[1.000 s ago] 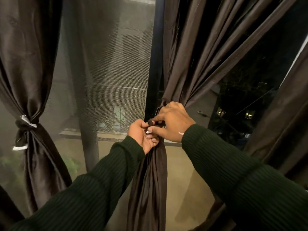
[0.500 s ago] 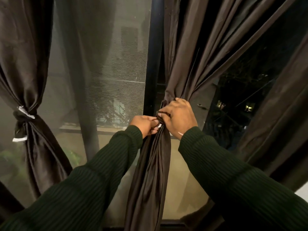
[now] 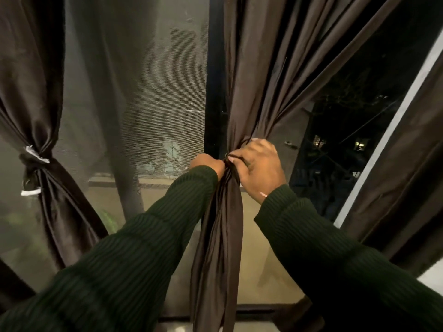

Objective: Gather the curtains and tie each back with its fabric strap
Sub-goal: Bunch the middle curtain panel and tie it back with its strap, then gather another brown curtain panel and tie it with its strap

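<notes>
Curtains (image 3: 251, 87) against dark window frame (image 3: 214, 80)

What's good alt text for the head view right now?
Both hands, left hand and right hand, pinch a dark strap around the gathered middle curtain before a window frame. The left curtain already hangs tied back.

We find the scene dim, lit w/ warm indoor light from behind the camera. Satin sheen shows on the tied curtain (image 3: 45, 130) at left and the gathered curtain (image 3: 251, 92). The mesh screen (image 3: 153, 97) looks hazy, low contrast. The open pane (image 3: 354, 144) is near black, small lit windows only. Sleeves lose detail in shadow. Wide-angle bending at edges; slight softness overall.
</notes>
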